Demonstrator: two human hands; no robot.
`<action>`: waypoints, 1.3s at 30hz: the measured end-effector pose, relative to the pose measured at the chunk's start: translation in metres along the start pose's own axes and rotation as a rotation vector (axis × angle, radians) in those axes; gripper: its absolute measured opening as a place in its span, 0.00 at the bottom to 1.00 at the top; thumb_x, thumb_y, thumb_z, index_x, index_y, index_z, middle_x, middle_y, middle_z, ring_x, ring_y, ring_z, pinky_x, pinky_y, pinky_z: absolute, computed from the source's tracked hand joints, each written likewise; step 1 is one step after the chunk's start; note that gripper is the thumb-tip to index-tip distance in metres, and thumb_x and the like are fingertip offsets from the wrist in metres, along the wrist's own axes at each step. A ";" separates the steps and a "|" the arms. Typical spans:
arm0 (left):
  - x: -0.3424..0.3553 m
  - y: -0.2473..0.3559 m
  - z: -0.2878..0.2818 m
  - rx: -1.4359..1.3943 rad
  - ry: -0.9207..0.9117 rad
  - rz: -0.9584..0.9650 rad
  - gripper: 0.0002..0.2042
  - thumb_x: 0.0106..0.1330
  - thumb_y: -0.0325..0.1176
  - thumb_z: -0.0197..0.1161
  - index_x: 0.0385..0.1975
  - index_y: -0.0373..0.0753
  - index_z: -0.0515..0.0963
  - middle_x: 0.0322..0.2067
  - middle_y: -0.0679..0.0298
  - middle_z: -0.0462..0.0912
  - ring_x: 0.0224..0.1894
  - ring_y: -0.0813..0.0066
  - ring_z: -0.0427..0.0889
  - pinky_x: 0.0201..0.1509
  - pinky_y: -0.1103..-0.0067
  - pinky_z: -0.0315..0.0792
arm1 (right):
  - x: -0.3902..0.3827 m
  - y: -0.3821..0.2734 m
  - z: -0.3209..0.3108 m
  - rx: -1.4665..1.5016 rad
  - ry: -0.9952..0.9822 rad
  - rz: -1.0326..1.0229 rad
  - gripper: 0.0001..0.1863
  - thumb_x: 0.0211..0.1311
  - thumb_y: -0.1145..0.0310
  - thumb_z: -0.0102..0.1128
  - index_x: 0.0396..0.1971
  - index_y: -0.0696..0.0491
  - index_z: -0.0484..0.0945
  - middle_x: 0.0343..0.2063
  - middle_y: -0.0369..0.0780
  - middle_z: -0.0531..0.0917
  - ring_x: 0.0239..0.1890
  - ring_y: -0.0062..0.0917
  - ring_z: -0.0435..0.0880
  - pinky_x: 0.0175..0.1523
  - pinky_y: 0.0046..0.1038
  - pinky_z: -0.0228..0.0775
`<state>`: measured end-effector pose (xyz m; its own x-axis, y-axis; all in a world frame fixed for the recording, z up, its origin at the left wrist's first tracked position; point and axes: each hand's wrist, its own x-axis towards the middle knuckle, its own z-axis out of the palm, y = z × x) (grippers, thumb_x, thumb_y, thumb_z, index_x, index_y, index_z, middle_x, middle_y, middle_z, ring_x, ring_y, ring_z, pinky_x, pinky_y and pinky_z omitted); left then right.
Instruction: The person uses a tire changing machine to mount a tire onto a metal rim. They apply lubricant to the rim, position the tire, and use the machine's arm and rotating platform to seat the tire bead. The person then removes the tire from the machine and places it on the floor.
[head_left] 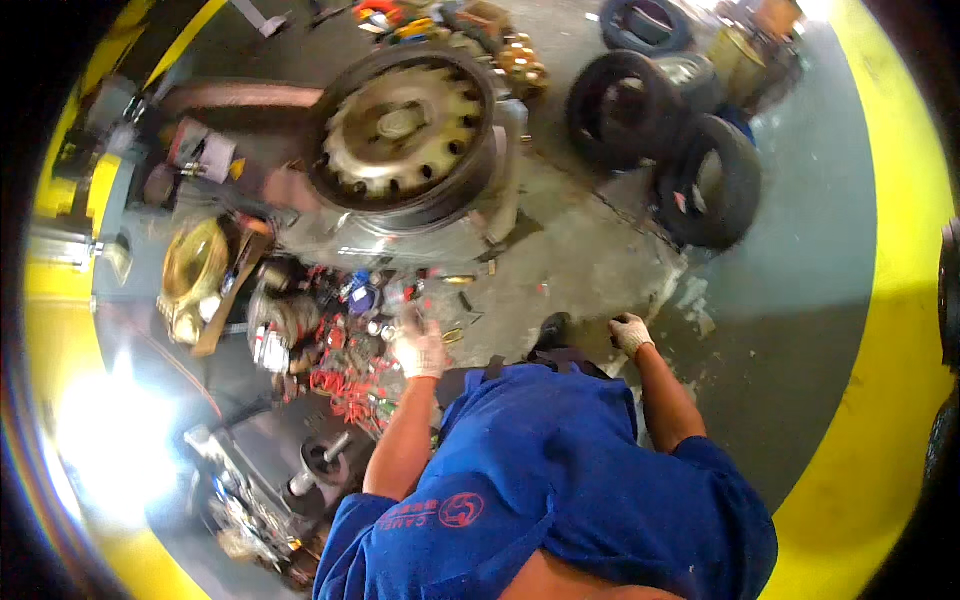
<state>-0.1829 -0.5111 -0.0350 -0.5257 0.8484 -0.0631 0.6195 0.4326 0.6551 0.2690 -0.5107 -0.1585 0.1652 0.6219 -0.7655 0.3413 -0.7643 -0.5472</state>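
Both my hands wear whitish work gloves with darker fingers. My left hand [418, 350] hangs over the right edge of a cluttered heap of small parts and tools [345, 345]. Its fingers are smeared by motion, and whether they hold anything is unclear. Off to the right, my right hand [630, 335] is above the floor, its fingers curled in with nothing visible in them. Ahead of me a steel wheel rim [400, 125] lies on a machine, its slotted face turned up. Neither hand touches the rim.
Black tires [712, 185] stand and lie at the far right. Wooden-edged clutter with a yellowish round part [195, 265] is at the left. A dark machine part with a shaft [325, 460] sits at the lower left. Yellow bands [850, 430] border the grey floor [800, 290].
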 end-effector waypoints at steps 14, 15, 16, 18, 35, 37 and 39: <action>0.144 0.232 0.075 -0.094 0.432 0.286 0.17 0.68 0.28 0.60 0.54 0.29 0.75 0.48 0.52 0.78 0.50 0.57 0.79 0.56 0.66 0.74 | 0.088 0.138 -0.154 -0.106 0.028 0.308 0.11 0.64 0.64 0.61 0.36 0.57 0.82 0.29 0.42 0.85 0.30 0.32 0.83 0.37 0.34 0.76; 0.161 0.246 0.091 -0.102 0.456 0.339 0.17 0.68 0.28 0.60 0.54 0.29 0.75 0.48 0.52 0.78 0.49 0.57 0.79 0.55 0.66 0.74 | 0.100 0.098 -0.155 -0.064 0.014 0.246 0.12 0.64 0.64 0.61 0.37 0.58 0.82 0.29 0.41 0.85 0.29 0.31 0.83 0.36 0.34 0.75; 0.178 0.261 0.105 -0.107 0.485 0.382 0.17 0.68 0.28 0.61 0.54 0.28 0.74 0.47 0.52 0.78 0.48 0.57 0.79 0.54 0.66 0.74 | 0.116 0.063 -0.159 -0.037 0.008 0.188 0.13 0.65 0.64 0.61 0.37 0.60 0.81 0.29 0.41 0.85 0.28 0.29 0.82 0.35 0.33 0.75; 0.202 0.296 0.133 -0.155 0.417 0.390 0.16 0.68 0.29 0.60 0.53 0.28 0.75 0.48 0.49 0.79 0.49 0.53 0.79 0.57 0.64 0.73 | 0.122 -0.047 -0.177 0.039 0.016 0.197 0.15 0.65 0.62 0.62 0.36 0.61 0.82 0.27 0.40 0.85 0.27 0.25 0.81 0.33 0.33 0.75; 0.294 0.432 0.262 0.043 0.284 -0.014 0.18 0.69 0.30 0.59 0.56 0.27 0.74 0.53 0.51 0.78 0.55 0.57 0.78 0.64 0.66 0.68 | 0.517 -0.317 -0.454 -0.239 0.046 0.072 0.25 0.66 0.57 0.60 0.55 0.60 0.80 0.50 0.49 0.86 0.53 0.40 0.84 0.59 0.34 0.71; 0.278 0.443 0.272 0.221 0.249 -0.051 0.19 0.70 0.32 0.58 0.57 0.27 0.73 0.50 0.49 0.79 0.51 0.56 0.79 0.60 0.65 0.71 | 0.606 -0.308 -0.458 -0.261 0.063 0.016 0.26 0.65 0.57 0.61 0.56 0.59 0.80 0.51 0.51 0.85 0.56 0.42 0.82 0.61 0.36 0.71; 0.252 0.445 0.296 0.173 0.250 -0.176 0.20 0.70 0.33 0.57 0.56 0.26 0.73 0.49 0.47 0.79 0.51 0.53 0.79 0.59 0.64 0.72 | 0.656 -0.351 -0.455 -0.347 0.177 -0.074 0.30 0.62 0.54 0.63 0.60 0.57 0.77 0.56 0.53 0.81 0.60 0.45 0.79 0.64 0.37 0.69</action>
<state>0.1333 -0.0148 0.0182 -0.7463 0.6646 0.0371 0.5853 0.6286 0.5121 0.6789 0.2434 -0.3146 0.2750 0.7159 -0.6417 0.6456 -0.6321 -0.4285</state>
